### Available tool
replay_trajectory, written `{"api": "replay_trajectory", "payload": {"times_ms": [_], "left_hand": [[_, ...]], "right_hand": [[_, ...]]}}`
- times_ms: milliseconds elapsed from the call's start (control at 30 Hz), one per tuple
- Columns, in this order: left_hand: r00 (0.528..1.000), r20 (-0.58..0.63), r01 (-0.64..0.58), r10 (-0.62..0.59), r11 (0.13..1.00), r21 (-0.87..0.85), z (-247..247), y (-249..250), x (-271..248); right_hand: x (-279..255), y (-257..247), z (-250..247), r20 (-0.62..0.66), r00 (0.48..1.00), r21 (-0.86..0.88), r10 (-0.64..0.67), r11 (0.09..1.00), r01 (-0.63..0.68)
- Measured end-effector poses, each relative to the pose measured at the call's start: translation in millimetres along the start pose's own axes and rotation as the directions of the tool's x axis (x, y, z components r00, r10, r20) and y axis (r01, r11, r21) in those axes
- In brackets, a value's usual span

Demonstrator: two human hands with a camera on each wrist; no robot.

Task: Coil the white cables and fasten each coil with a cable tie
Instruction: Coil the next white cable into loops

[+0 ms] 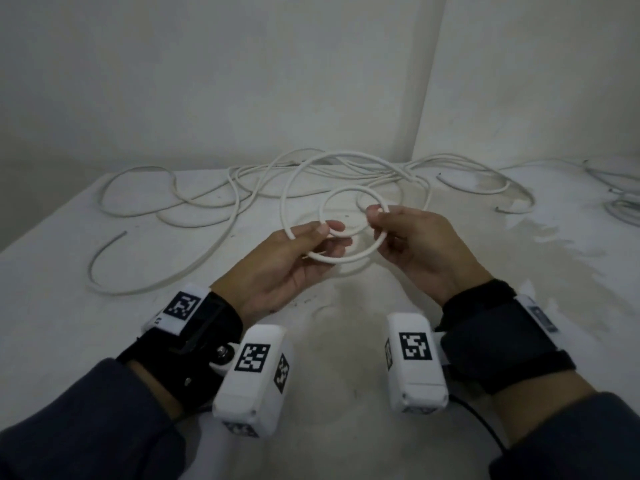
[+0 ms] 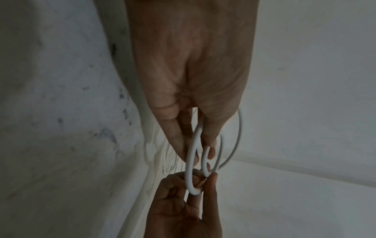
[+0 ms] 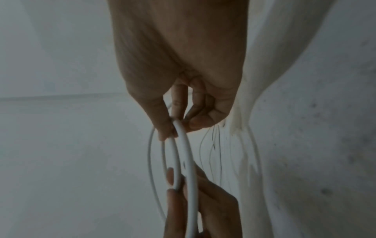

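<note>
Above the white table [image 1: 329, 323] I hold a small coil of white cable [image 1: 346, 259] of two or three loops between both hands. My left hand [image 1: 327, 235] pinches the coil's left side between thumb and fingers. On the right side, my right hand [image 1: 375, 220] pinches it with thumb and forefinger. A wider loop of the same cable [image 1: 294, 181] arcs up and back toward the pile. In the left wrist view the left hand [image 2: 195, 154] holds the coil [image 2: 190, 161], with the right hand [image 2: 195, 182] opposite. The right wrist view shows the right hand [image 3: 175, 128] on the coil [image 3: 187, 153].
A tangle of loose white cables [image 1: 242, 188] lies along the back of the table against the wall. One cable end [image 1: 104, 258] curves across the left side. More cables [image 1: 620, 209] sit at the far right. Walls meet in a corner [image 1: 426, 98] behind.
</note>
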State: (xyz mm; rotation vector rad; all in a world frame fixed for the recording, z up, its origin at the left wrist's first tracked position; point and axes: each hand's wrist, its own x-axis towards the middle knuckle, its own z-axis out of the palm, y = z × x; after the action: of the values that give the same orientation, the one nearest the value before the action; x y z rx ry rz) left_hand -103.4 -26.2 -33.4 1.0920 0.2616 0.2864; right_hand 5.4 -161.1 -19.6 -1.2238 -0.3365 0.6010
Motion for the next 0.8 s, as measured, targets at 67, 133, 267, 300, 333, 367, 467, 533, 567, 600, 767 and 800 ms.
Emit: {"api": "replay_trajectory", "payload": {"times_ms": [67,133,267,300,333,367,467,533,567,600,767,800], "left_hand": [[0.999,0.034,0.007,-0.005,0.999,-0.041,3,1,-2],[0.999,0.046,0.011,-0.007,0.997,-0.078,5,1,-3],[0.994,0.108,0.010,-0.001,0.997,-0.078,4,-2,-4],[0.993,0.116,0.011,-0.003,0.997,-0.072,4,-4,-4],[0.994,0.114,0.013,-0.005,0.998,-0.063,5,-5,-4],[0.995,0.097,0.010,-0.005,0.999,-0.047,7,-5,-4],[0.991,-0.113,-0.072,0.067,0.997,-0.036,8,-4,1],[0.962,-0.238,-0.154,0.133,0.985,-0.072,6,-3,5],[0.952,-0.260,-0.179,0.159,0.982,-0.055,6,-3,5],[0.947,-0.264,-0.194,0.184,0.981,-0.012,5,-3,5],[0.945,-0.208,-0.221,0.253,0.962,0.163,6,-1,2],[0.947,-0.199,-0.214,0.251,0.958,0.189,5,-1,1]], "right_hand": [[1,1,0,0.018,1.000,0.135,0.005,0.991,-0.007],[1,4,4,0.077,0.997,0.223,-0.003,0.975,-0.014],[-3,4,13,0.180,0.984,0.269,-0.018,0.963,-0.031],[-3,4,14,0.183,0.983,0.281,-0.023,0.959,-0.030],[-4,4,16,0.171,0.985,0.293,-0.033,0.956,-0.018],[-4,4,17,0.142,0.988,0.308,-0.052,0.951,0.006],[-2,4,18,0.012,0.995,0.384,-0.100,0.919,0.088],[0,3,15,-0.017,0.997,0.382,-0.081,0.921,0.082],[0,2,14,-0.006,0.998,0.362,-0.060,0.930,0.058],[0,2,14,0.020,0.999,0.339,-0.033,0.940,0.024],[-5,1,18,0.232,0.967,0.113,0.103,0.985,-0.132],[-7,1,19,0.270,0.955,0.049,0.121,0.989,-0.139]]}}
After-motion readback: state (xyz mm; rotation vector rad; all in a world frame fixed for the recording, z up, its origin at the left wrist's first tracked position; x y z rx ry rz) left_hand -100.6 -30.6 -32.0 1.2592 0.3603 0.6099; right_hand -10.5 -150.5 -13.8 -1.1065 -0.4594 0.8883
